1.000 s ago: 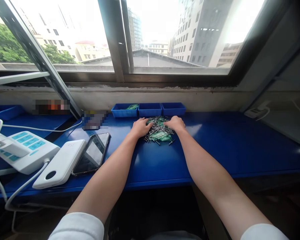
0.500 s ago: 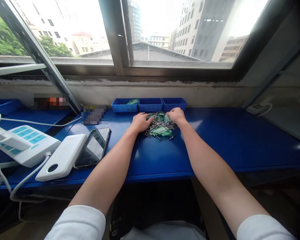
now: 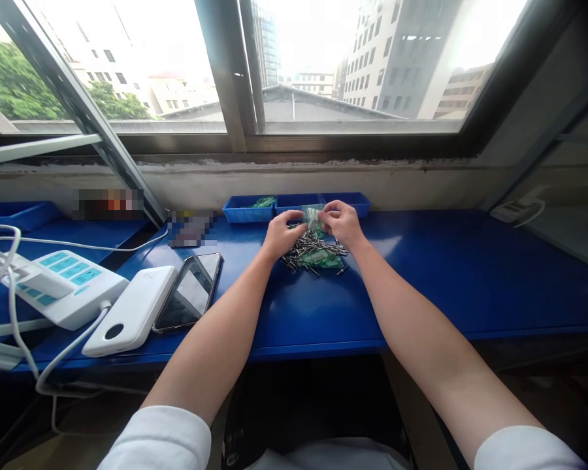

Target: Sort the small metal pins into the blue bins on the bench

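Just above a heap of metal pins, which look like rivets point(image 3: 310, 247), a small clear plastic bag point(image 3: 312, 215) with pale contents is held up. My right hand point(image 3: 343, 224) pinches its right side between thumb and fingers. At the bag's left edge, my left hand point(image 3: 284, 234) is closed with thumb and fingertips on it. Green plastic bags point(image 3: 321, 260) lie among and in front of the pins. What exactly is inside the clear bag is too small to make out.
Blue bins point(image 3: 249, 212) stand in a row behind the heap, the left one with green plastic in it. To the left lie a phone point(image 3: 190, 290), a white power bank point(image 3: 130, 310) and a power strip point(image 3: 73, 281) with cables. A window rises behind the blue table point(image 3: 451, 274).
Both hands have come off the sides of the heap and closer together. A small clear bag is now lifted between them above the pins. The view has shifted slightly.
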`<state>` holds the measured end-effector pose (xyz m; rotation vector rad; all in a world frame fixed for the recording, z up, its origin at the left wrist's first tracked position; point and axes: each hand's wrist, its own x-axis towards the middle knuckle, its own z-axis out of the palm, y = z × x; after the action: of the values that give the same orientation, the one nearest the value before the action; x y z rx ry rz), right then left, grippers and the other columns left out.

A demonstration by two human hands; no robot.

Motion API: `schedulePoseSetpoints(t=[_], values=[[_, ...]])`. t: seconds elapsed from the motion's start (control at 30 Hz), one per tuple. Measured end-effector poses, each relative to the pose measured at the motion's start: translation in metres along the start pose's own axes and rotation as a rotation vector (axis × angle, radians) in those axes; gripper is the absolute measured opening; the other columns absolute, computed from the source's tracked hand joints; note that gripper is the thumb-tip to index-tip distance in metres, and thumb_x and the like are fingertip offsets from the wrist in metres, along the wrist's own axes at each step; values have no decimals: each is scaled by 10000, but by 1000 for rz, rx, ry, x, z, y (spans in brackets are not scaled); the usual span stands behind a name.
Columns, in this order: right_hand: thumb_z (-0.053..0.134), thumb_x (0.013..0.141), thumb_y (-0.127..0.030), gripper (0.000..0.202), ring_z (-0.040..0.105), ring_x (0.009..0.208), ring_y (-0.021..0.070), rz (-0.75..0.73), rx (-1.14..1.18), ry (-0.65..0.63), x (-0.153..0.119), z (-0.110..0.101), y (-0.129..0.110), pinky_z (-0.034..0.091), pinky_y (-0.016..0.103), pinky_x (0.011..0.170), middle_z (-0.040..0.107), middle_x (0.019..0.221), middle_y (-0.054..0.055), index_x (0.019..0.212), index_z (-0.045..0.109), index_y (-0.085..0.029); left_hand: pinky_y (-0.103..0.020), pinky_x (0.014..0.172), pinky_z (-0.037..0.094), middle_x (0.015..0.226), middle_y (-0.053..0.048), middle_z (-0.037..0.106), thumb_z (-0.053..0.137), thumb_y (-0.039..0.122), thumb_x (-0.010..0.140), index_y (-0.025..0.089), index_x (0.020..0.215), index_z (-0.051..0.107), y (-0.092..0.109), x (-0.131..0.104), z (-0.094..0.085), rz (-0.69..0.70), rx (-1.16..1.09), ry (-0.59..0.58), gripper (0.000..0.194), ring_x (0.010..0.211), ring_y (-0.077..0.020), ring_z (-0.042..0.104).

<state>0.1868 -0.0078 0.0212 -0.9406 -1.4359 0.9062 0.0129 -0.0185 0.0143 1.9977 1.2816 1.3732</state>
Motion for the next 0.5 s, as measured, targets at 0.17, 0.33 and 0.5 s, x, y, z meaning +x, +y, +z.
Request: schedulePoseSetpoints(t=[0.17, 0.33, 0.5], values=[[762, 540, -503, 416, 509, 556, 110, -53, 59, -85, -1, 4, 4, 380, 218, 442, 608, 681, 0, 691, 531, -192, -290, 732, 469, 972, -55, 687, 657, 268, 674, 157, 812, 682, -7, 5, -2, -30, -141, 93, 178, 827, -182, 619], [745, 560, -492, 388, 501, 558, 112, -83, 24, -87, -1, 6, 6, 405, 239, 480, 604, 677, -1, 692, 541, -190, -273, 684, 465, 826, -43, 679, 688, 275, 658, 154, 781, 638, -11, 5, 2, -38, -265, 50, 180, 752, -162, 612], [652, 685, -445, 290, 549, 597, 138, -72, -242, 27, -2, 7, 8, 433, 270, 583, 617, 657, -6, 800, 560, -195, -253, 633, 464, 684, 13, 607, 649, 249, 694, 181, 946, 562, -10, 4, 6, -77, -322, 104, 275, 636, -132, 591]])
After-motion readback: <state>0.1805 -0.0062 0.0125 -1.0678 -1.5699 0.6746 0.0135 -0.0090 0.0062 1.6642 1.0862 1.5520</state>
